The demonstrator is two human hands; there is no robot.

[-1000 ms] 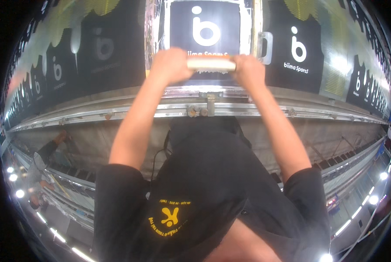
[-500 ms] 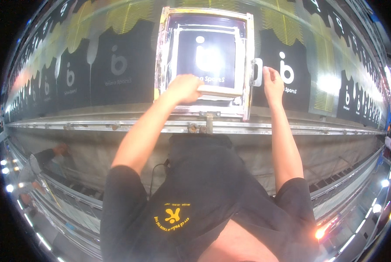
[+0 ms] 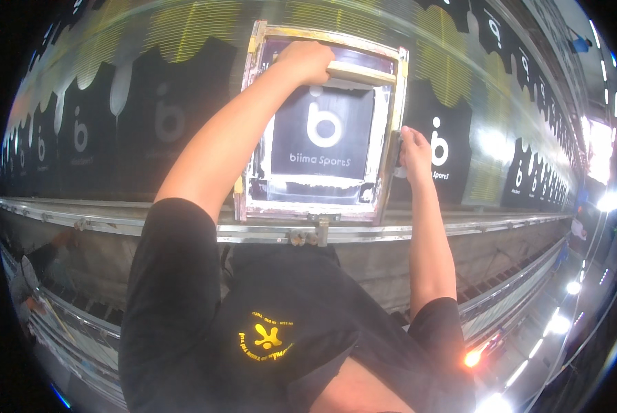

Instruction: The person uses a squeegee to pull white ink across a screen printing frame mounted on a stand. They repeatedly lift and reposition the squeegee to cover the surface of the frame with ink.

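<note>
A screen-printing frame (image 3: pixel 281 208) lies over a dark garment piece on the printing table, and a white round logo shows within it. At the far end of this frame, my left hand (image 3: pixel 307 62) is closed over a squeegee (image 3: pixel 362 73), whose bar reaches across to the right side. My right hand (image 3: pixel 416 155) is at the frame's right edge, with fingers closed on the handle there; the handle is mostly hidden. A printed dark garment piece (image 3: pixel 453 113) lies just right of the frame, its logo partly behind my right hand.
More dark garment pieces (image 3: pixel 205 89) with logos lie along the table on both sides. A metal rail (image 3: pixel 370 234) runs along the near edge, with a clamp (image 3: pixel 320 230) below the frame. Another table stands behind me, and a person's arm shows at the lower left.
My left hand has pushed the squeegee from the frame's near end to its far end. My right hand has closed in on the frame's right edge. The view has turned slightly.
</note>
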